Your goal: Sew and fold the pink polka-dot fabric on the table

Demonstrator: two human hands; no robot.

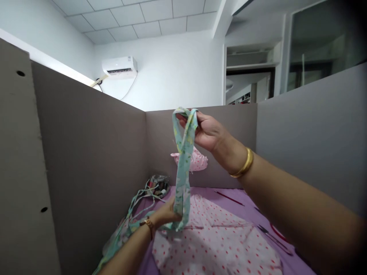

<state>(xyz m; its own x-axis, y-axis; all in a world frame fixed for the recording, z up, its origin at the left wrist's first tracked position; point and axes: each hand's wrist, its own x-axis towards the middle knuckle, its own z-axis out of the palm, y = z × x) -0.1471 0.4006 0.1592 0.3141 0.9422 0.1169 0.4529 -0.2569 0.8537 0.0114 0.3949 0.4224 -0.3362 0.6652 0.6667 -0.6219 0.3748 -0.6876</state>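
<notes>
My right hand is raised and closed on the top of a loop of light green floral fabric strip. The strip hangs straight down to my left hand, which pinches its lower end just above the table. More of the same green strip trails in a loose tangle to the left of my left wrist. Under both hands lies a pink cloth with red dots on a purple table cover.
Grey partition boards wall in the table on the left, back and right. A pink dotted cloth piece hangs at the back panel. A dark patterned pouch sits in the back left corner. Scissors lie at the right.
</notes>
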